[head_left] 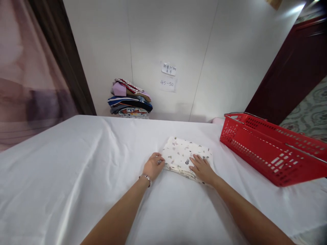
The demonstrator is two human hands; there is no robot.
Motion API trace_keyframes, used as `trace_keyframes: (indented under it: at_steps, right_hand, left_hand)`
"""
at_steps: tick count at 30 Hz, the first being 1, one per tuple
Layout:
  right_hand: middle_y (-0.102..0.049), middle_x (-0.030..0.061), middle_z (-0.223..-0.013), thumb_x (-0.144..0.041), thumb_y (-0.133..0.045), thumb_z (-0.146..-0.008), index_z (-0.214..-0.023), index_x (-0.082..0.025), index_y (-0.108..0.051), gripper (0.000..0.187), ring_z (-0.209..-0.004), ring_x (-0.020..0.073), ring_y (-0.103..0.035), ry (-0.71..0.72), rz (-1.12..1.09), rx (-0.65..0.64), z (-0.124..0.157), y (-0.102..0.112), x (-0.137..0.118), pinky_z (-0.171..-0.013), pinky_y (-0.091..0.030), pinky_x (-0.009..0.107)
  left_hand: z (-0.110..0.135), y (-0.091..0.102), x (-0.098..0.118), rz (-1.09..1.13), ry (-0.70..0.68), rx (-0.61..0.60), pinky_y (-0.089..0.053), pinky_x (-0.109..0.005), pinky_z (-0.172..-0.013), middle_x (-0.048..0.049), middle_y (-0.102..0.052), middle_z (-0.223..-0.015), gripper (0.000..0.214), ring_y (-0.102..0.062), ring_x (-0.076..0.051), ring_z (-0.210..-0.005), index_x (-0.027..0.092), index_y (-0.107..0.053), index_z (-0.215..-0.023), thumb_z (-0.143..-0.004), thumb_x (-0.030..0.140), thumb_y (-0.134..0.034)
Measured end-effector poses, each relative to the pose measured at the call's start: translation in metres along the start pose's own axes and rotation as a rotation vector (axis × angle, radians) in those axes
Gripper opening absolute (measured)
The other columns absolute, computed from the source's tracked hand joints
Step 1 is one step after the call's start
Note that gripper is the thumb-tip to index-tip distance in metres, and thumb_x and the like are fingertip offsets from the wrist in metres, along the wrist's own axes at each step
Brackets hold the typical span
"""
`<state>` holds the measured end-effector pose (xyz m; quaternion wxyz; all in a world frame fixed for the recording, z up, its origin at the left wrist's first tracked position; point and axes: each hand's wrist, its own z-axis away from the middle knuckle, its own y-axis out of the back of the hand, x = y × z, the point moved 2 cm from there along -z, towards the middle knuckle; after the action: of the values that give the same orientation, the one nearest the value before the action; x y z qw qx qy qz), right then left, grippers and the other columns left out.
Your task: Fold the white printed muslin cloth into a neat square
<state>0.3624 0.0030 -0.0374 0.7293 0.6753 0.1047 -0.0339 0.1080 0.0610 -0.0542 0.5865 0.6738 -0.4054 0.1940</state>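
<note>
The one head-worn camera is looking forward and down from above the near side of a broad table draped in white cloth (63, 190), facing a pale grey panelled wall (168, 30) almost squarely. It is sitting close enough for the bare left hand (153, 166) and bare right hand (203, 170) to be falling just below mid-view, while the right edge is cropping a red perforated plastic basket (263, 153)

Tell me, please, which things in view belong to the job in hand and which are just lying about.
In the job: folded cloth, right hand on it, left hand at its corner; white sheet beneath.
Apparently just around: basket, clothes pile, wall notes.
</note>
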Motion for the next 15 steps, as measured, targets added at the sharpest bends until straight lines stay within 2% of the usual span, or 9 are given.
trace_keyframes:
  at_steps: [3, 6, 9, 12, 15]
  right_hand:
    - [-0.019, 0.0069, -0.147, -0.049, -0.027, -0.088, -0.136, -0.022, -0.033, 0.055, -0.135, 0.0242, -0.010, 0.003, 0.012, -0.010, 0.000, -0.010, 0.002, -0.106, -0.010, 0.048]
    - [-0.024, 0.0061, -0.145, -0.049, -0.030, -0.087, -0.133, -0.024, -0.039, 0.053, -0.135, 0.0238, -0.013, 0.006, -0.049, 0.010, 0.003, -0.010, 0.006, -0.106, -0.010, 0.047]
    - [-0.032, 0.0061, -0.142, -0.046, -0.035, -0.086, -0.125, -0.024, -0.049, 0.047, -0.133, 0.0241, -0.018, -0.027, -0.110, 0.113, 0.003, -0.005, 0.018, -0.106, -0.014, 0.047]
    - [-0.032, 0.0103, -0.142, -0.042, -0.043, -0.082, -0.124, -0.016, -0.049, 0.050, -0.134, 0.0267, -0.016, -0.199, -0.158, 0.300, -0.002, -0.002, 0.044, -0.106, -0.019, 0.044]
    - [-0.036, 0.0129, -0.138, -0.040, -0.049, -0.077, -0.131, -0.014, -0.040, 0.060, -0.130, 0.0279, -0.025, -0.397, -0.342, 0.361, -0.009, -0.003, 0.072, -0.104, -0.025, 0.041]
  left_hand:
    - [-0.001, -0.001, 0.000, 0.001, 0.020, -0.007, -0.046, -0.026, -0.066, 0.0009, -0.054, -0.109, 0.017, -0.054, -0.006, -0.058, 0.021, -0.065, -0.069, -0.076, 0.027, -0.050]
    - [-0.008, 0.001, 0.002, -0.028, 0.071, -0.010, -0.045, -0.025, -0.068, 0.0007, -0.058, -0.103, 0.014, -0.057, -0.009, -0.066, 0.022, -0.063, -0.068, -0.074, 0.025, -0.051]
    - [-0.022, 0.005, 0.005, -0.098, 0.157, -0.018, -0.044, -0.026, -0.072, -0.0016, -0.062, -0.098, 0.014, -0.059, -0.015, -0.081, 0.022, -0.061, -0.081, -0.076, 0.031, -0.051]
    - [-0.041, 0.006, 0.010, -0.165, 0.231, -0.069, -0.044, -0.029, -0.075, -0.0062, -0.061, -0.106, 0.032, -0.059, -0.020, -0.091, 0.020, -0.056, -0.100, -0.079, 0.042, -0.048]
    - [-0.056, 0.000, 0.015, -0.216, 0.297, -0.160, -0.044, -0.031, -0.073, -0.0110, -0.062, -0.108, 0.043, -0.059, -0.023, -0.095, 0.019, -0.051, -0.111, -0.081, 0.047, -0.042]
